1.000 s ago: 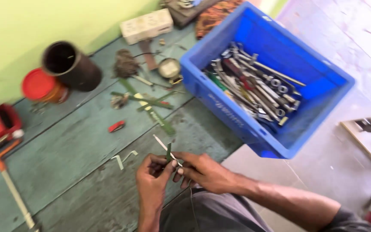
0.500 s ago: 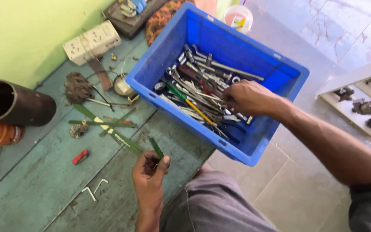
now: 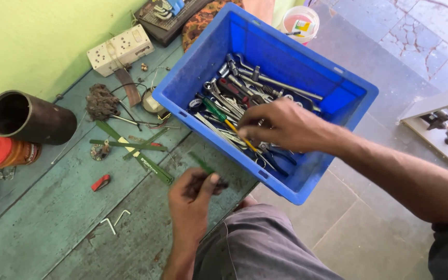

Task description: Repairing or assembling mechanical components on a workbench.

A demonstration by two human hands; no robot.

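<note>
My left hand (image 3: 193,199) is closed around a small dark part with a thin green strip (image 3: 201,162) sticking up from it, held over the worn teal table (image 3: 42,218). My right hand (image 3: 281,124) reaches into the blue plastic crate (image 3: 338,91), its fingers down among the metal spanners, sockets and screwdrivers (image 3: 234,98). What the fingertips pinch in there is hidden by the hand.
On the table lie green strips (image 3: 136,150), two hex keys (image 3: 114,220), a small red clip (image 3: 100,182), a black pipe (image 3: 29,118), a red-lidded jar (image 3: 1,150), a white socket box (image 3: 120,49) and a tangled clump (image 3: 101,101). Tiled floor lies to the right.
My right hand left the part held in both hands and reached into the blue crate, shifting among the tools. My left hand kept hold of the part and green strip.
</note>
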